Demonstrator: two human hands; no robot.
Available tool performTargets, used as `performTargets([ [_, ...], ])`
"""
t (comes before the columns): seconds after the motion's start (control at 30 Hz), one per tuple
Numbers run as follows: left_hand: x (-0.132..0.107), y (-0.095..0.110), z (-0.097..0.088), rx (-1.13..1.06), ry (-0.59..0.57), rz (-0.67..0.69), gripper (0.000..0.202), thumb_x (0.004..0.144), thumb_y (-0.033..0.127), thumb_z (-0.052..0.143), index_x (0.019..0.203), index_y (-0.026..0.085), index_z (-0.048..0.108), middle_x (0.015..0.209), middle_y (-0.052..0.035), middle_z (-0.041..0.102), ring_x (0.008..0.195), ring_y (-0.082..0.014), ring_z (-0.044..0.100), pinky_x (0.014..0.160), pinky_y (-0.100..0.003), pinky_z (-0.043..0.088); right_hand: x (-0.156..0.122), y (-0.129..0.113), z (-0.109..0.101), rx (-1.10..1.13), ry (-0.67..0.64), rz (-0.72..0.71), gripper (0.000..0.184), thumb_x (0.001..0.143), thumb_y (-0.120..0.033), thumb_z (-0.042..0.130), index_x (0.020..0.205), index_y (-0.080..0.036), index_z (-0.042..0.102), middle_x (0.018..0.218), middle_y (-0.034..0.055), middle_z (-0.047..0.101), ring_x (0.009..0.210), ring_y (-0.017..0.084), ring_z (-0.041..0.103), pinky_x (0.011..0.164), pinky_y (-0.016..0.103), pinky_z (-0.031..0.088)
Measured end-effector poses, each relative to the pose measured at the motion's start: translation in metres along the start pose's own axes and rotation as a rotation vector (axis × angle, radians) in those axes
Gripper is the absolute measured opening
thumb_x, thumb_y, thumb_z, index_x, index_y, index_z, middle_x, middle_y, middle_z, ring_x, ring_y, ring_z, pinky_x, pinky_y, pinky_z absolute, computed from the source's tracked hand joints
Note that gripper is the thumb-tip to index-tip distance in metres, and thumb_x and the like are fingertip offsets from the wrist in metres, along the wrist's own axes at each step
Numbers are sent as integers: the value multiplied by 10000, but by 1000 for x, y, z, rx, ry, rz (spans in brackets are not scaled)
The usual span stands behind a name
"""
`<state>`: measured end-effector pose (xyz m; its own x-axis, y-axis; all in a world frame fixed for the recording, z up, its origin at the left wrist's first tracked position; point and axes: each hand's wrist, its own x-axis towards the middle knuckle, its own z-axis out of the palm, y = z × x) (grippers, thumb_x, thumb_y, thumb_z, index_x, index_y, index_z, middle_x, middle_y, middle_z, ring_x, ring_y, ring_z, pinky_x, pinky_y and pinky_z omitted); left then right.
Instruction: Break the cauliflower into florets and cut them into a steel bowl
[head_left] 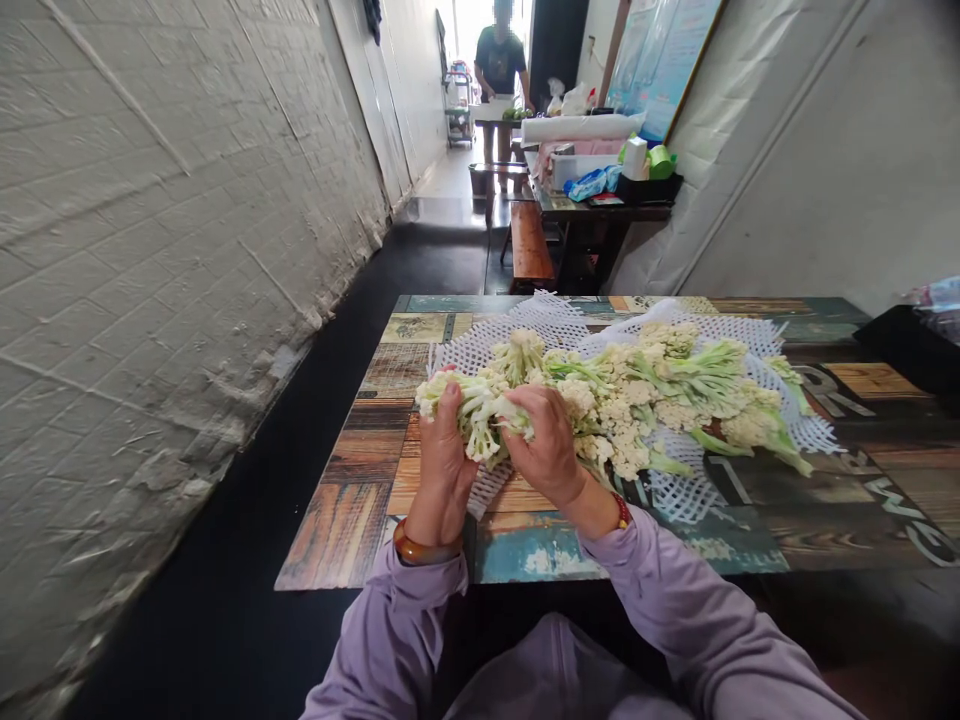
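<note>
One piece of cauliflower [480, 412] is gripped by both hands just above the near left part of the table [352, 520]. Its long axis runs left to right. The pale florets stick out past the left hand [442, 455] toward the far left, and the greenish stalks run rightward under the right hand [549, 448]. The left fingers are curled closed around the floret end. The right fingers are bent shut over the stalk end, knuckles up. The hands sit close together, with only a short stretch of the piece showing between them, so neither is nearer: each holds one end.

Just right of the right hand lies the pile of cauliflower [660, 395], close to the held piece, though I cannot tell whether they touch. Most of its stalks point right. White mesh netting [679, 492] spreads under the pile toward the table's far edge.

Well beyond stand a bench [529, 243] and a cluttered far table [600, 212]. Another person [499, 60] stands at the far end of the corridor, and a brick wall [150, 250] runs along the left.
</note>
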<state>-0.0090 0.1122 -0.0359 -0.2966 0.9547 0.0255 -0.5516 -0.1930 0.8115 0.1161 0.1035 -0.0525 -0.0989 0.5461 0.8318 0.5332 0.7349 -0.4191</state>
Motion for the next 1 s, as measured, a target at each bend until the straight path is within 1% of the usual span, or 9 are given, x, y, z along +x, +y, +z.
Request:
performTargets([
  [0.1,-4,3,0,61,20,143,525,744,403,821,1195,268,588,1018,1,679,857,-121,666,781,-237,538,6,5,-5,87,-20,153,307,891,-350,628,1154,-198,584,1045,97,711,977,238,671,880,388,550],
  [0.2,-4,2,-2,176,-66,251,602,741,426,822,1256,263,556,1044,-19,668,897,-135,657,835,-255,536,13,9,-11,205,-100,317,282,887,-402,625,1097,-214,650,1030,63,745,920,212,697,846,337,557],
  [0.27,-2,-1,-4,228,-135,284,679,718,470,831,1295,262,538,1101,-44,662,958,-166,663,873,-287,543,18,10,-17,238,-118,377,245,874,-401,636,1039,-227,685,1008,43,755,909,206,697,853,325,549],
  [0.37,1,-2,-7,285,-249,310,841,680,579,824,1392,287,483,1322,-106,595,1142,-248,641,957,-362,539,23,10,-25,276,-53,451,231,851,-409,662,982,-222,696,936,23,746,846,189,676,815,305,537],
  [0.47,3,1,-8,339,-344,410,1023,615,705,800,1484,348,396,1520,-123,455,1349,-324,514,1074,-440,475,26,11,-32,357,5,521,240,864,-424,655,976,-214,686,910,7,726,819,171,650,768,281,523],
  [0.53,3,6,-8,356,-366,472,1026,624,782,732,1496,359,395,1556,-116,427,1404,-336,458,1124,-457,428,27,12,-35,394,22,527,234,879,-418,643,982,-211,681,907,1,717,817,164,643,752,272,517],
  [0.67,2,20,-12,452,-401,528,809,772,761,612,1428,296,521,1497,-114,517,1410,-325,459,1166,-465,372,28,9,-38,358,-64,375,193,880,-370,661,1001,-222,687,922,5,729,812,162,662,760,282,530],
  [0.83,-2,30,-15,880,-615,551,534,851,463,706,1329,242,613,1312,-121,665,1253,-289,601,1100,-448,440,31,5,-41,271,-129,88,161,936,-304,620,1078,-246,669,1014,29,747,941,182,689,845,322,550],
  [1.0,-6,28,-12,1090,-617,624,548,861,332,707,1374,222,548,1312,-129,664,1193,-259,635,1046,-422,482,30,7,-41,162,-141,-72,219,961,-286,597,1171,-250,645,1048,49,750,971,202,683,872,365,552],
])
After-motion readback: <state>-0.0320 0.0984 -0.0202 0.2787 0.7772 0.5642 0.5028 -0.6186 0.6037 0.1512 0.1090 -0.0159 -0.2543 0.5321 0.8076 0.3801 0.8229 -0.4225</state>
